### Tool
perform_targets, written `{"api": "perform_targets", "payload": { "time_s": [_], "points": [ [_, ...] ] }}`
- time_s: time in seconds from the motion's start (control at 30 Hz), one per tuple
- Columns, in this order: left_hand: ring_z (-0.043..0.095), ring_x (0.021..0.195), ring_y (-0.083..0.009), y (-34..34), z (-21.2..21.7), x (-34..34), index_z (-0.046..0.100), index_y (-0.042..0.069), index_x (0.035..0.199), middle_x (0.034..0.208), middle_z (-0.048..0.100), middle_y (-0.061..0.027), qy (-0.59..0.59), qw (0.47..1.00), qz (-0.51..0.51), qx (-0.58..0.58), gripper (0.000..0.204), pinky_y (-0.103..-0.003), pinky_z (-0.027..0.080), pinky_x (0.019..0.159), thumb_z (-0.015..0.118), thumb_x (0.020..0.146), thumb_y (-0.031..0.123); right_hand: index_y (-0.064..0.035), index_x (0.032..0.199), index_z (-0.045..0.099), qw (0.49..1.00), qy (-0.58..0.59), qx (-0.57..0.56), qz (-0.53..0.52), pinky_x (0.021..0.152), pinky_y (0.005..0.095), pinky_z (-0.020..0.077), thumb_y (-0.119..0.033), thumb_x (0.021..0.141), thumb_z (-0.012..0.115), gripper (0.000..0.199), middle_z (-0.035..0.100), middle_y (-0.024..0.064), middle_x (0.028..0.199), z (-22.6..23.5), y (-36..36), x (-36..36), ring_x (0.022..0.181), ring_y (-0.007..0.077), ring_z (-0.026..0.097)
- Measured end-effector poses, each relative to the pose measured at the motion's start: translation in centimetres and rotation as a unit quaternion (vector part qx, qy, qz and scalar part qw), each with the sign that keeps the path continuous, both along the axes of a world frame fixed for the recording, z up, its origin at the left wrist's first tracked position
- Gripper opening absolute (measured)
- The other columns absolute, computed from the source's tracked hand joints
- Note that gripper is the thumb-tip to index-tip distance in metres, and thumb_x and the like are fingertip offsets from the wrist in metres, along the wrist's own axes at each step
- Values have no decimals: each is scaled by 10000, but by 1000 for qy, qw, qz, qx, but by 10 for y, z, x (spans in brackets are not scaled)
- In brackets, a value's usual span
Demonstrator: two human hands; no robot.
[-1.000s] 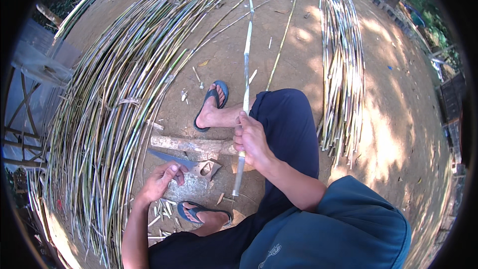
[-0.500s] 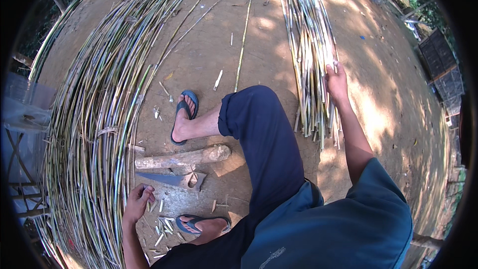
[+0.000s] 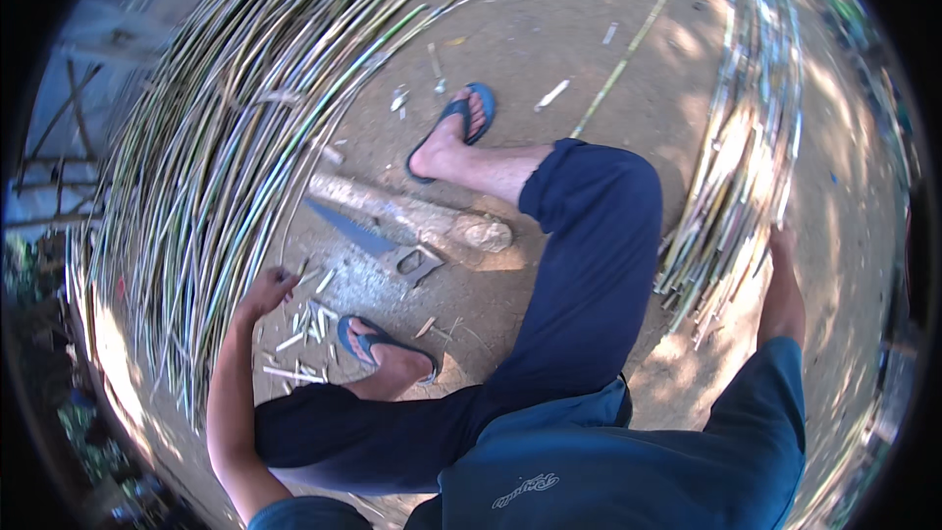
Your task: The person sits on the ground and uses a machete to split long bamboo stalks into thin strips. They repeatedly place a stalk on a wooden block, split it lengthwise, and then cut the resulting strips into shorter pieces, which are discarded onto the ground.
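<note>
I cannot tell whether my right grip (image 3: 782, 239), at the edge of the bamboo-pole bundle (image 3: 744, 162) on the ground (image 3: 549, 39), or my left grip (image 3: 268, 291) is closed; the poles look light, stiff, best held mid-length.

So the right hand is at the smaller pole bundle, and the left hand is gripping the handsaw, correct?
Not quite: the left hand isn't gripping the handsaw; the head view shows it lying on the ground, apart from that hand. The right hand is at the smaller pole bundle, as stated.
</note>
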State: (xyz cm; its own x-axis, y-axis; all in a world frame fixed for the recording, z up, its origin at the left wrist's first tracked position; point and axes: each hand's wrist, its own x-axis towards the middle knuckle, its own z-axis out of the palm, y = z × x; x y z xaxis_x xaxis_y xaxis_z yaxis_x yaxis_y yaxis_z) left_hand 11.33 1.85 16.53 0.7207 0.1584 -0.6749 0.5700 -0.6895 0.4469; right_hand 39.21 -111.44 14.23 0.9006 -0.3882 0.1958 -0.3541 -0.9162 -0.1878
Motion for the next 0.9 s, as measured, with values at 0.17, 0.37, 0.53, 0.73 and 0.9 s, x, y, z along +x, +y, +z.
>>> {"api": "perform_targets", "payload": {
  "time_s": [0.17,0.37,0.53,0.73,0.9],
  "points": [
    [666,810,-339,45,38,-74,649,1,867,815,690,-182,82,987,1,141,429,-437,501,769,624,837,428,-97,1086,561,906,177,301,-239,524,365,453,-337,912,585,297,549,60,789,-147,74,-25,611,209,497],
    [648,859,-372,83,14,-99,646,37,883,876,677,-206,95,972,-58,205,389,-458,496,795,621,829,422,-126,799,513,885,220,311,-268,374,316,331,-295,940,525,220,400,33,555,-155,117,-77,435,147,385],
    [640,896,-388,124,-44,-120,639,65,897,915,674,-201,95,975,-48,194,317,-470,496,817,619,816,371,-81,1169,620,950,182,100,-235,682,455,508,-322,851,571,402,652,168,1083,-94,164,-87,901,314,625],
    [546,1163,-373,198,-121,-141,549,39,1194,1257,561,-187,85,958,45,269,435,-462,441,994,589,827,270,-9,1186,632,999,-5,29,-32,760,432,520,-350,864,606,470,694,209,1016,-34,291,-85,892,336,673],
    [329,1387,-330,229,-158,-139,326,72,1427,1496,340,-139,79,901,249,345,667,-486,322,1121,600,846,251,52,1126,641,972,-13,193,130,819,381,491,-355,878,653,476,693,160,1033,15,378,-58,921,251,648]
  ]
}}
